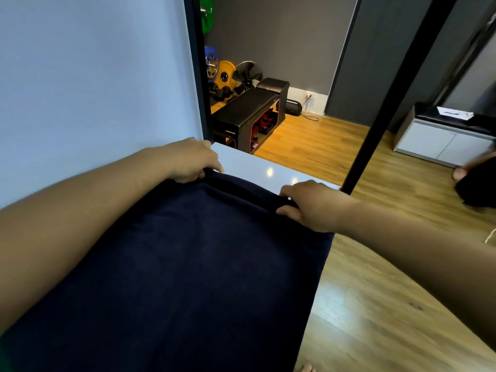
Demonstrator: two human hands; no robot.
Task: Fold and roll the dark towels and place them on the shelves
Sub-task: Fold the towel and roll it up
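A dark navy towel (188,264) lies spread along a glossy white tabletop (252,165), covering most of it. Its far edge is curled over into a short roll. My left hand (193,159) grips the left end of that rolled edge, fingers curled over it. My right hand (308,205) grips the right end of the same roll, thumb under and fingers on top. Both forearms stretch across the towel's sides.
A light wall (94,76) runs along the left. A black post (397,103) stands at the table's far right corner. Beyond it are wood floor (375,291), black gym boxes (249,114), coloured weight plates (225,73) and a white cabinet (442,140). A dark blurred thing (477,183) sits at the right edge.
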